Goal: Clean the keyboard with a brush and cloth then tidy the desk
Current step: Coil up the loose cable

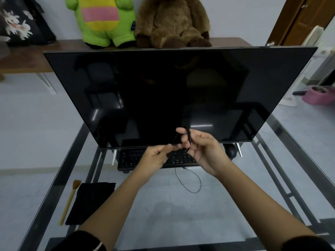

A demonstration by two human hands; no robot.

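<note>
Evidently coiling: the right hand (pixel 204 153), fingers half curled, carries loops of black cable (pixel 189 138); the left hand (pixel 155 158) pinches the strand. Keyboard (pixel 130 158) at 12 o'clock under the monitor (pixel 172 96); brush (pixel 69 201) and cloth (pixel 90 201) at 8. Even loops and light tension would likely serve best.

Left sleeve: a black left sleeve (pixel 81 241) is being worn, ending high on the arm.
Cuff detail: a thin pale line (pixel 98 246) is being shown curving across the cuff; whether it is a cord or stitching cannot be told.
Right sleeve: a matching black right sleeve (pixel 308 244) is being worn, with only its end being seen.
Forearms: both are being left uncovered below the sleeves.
Hands: the left hand (pixel 154 158) and right hand (pixel 204 151) are being shown bare.
</note>
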